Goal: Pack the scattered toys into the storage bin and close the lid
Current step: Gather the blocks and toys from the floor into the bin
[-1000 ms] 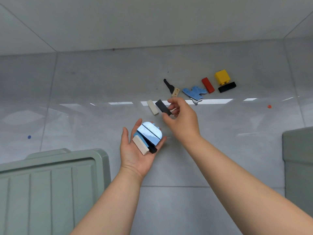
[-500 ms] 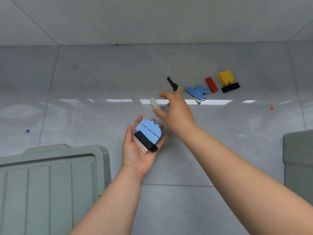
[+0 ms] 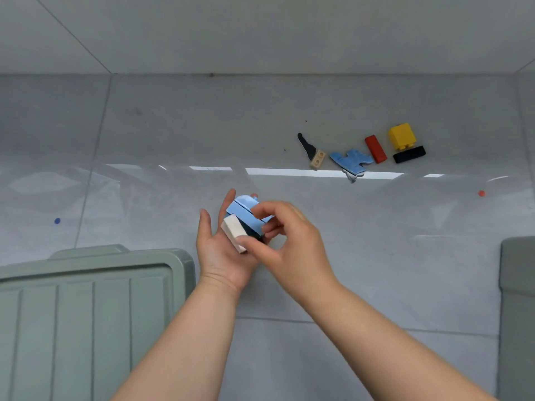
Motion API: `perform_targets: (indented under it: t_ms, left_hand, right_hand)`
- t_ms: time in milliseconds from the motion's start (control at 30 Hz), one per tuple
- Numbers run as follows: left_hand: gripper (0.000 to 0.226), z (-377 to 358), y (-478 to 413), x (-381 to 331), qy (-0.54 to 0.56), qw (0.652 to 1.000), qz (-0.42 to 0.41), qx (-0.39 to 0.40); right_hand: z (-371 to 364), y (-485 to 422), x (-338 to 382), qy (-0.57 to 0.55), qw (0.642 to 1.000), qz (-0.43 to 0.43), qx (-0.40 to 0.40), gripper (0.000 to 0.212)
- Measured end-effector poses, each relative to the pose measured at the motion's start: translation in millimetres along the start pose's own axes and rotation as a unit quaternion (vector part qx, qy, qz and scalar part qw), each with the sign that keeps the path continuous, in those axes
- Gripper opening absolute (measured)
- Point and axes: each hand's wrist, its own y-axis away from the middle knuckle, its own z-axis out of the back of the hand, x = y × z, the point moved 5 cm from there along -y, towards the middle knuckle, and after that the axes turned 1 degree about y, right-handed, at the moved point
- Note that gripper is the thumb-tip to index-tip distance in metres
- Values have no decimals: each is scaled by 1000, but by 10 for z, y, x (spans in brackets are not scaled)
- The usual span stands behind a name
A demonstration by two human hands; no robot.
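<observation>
Right hand point(image 3: 292, 244), frame centre: fingers point(image 3: 262, 209) curled, thumb and fingertips pinching the stack of toy blocks from above and from its near end.

Left hand point(image 3: 223, 250), just left of it: palm up, fingers point(image 3: 227, 202) spread and slightly cupped, the stack resting on them.

Stack of toy blocks point(image 3: 243, 219): two light-blue rounded slabs on top, a black piece largely hidden beneath them, a white rectangular bar point(image 3: 234, 230) at the near left edge under the right thumb. Smooth, hard-edged, matte plastic by the look of them.

Floor point(image 3: 173, 140): glossy pale-grey tile with thin grout lines and a bright strip of reflected light across mid-frame.

Loose toys, upper right of the frame, well apart from the hands, in a rough row:
- black flat tool-shaped piece point(image 3: 304, 144), thin;
- beige two-hole brick point(image 3: 318, 159), touching its lower end;
- blue flat irregular cut-outs point(image 3: 350, 160), overlapping, a pale one beneath;
- red rectangular block point(image 3: 375, 148);
- yellow cube brick point(image 3: 401, 135);
- black bar point(image 3: 409, 154), just below the yellow one.

Storage bin lid point(image 3: 86, 314), lower left: grey-green, ribbed, rounded corners, raised rim, just beside the left forearm.

Grey-green container edge point(image 3: 518, 285), lower right: cropped; cannot tell what it is.

Small blue dot point(image 3: 57, 221) at left and red dot point(image 3: 481, 193) at right on the floor.
</observation>
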Motion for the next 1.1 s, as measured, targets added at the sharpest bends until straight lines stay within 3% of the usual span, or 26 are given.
perform_targets:
  t_ms: [100, 167, 300, 400, 533, 700, 767, 900, 1000, 1100]
  left_hand:
    - [48, -66, 1, 25, 20, 1000, 14, 4]
    - [47, -115, 15, 63, 21, 1000, 20, 3]
    - [46, -193, 73, 162, 17, 999, 34, 2]
    - [48, -203, 90, 205, 16, 999, 42, 0]
    - [52, -171, 84, 214, 5, 999, 39, -8]
    - [54, -202, 43, 216, 4, 999, 36, 3]
    - [54, -238, 37, 268, 10, 999, 40, 6]
    - [49, -279, 19, 375, -6, 998, 49, 30]
    - [38, -337, 24, 410, -6, 996, 61, 58]
    - [35, -376, 31, 425, -17, 995, 71, 71]
  right_hand:
    - [361, -300, -199, 72, 992, -5, -108, 24]
    - [595, -623, -367, 160, 976, -30, -142, 38]
    - [618, -1151, -626, 351, 932, -82, -39, 63]
    - [488, -1280, -698, 445, 895, -20, -15, 36]
    - [503, -1136, -795, 380, 920, 55, -81, 18]
    - [589, -585, -534, 92, 985, -25, -146, 18]
    - [449, -290, -215, 17, 993, -21, -111, 27]
    - [199, 35, -33, 66, 997, 13, -37, 32]
    - [568, -89, -209, 33, 991, -19, -129, 22]
    - [1123, -369, -479, 116, 963, -40, -242, 23]
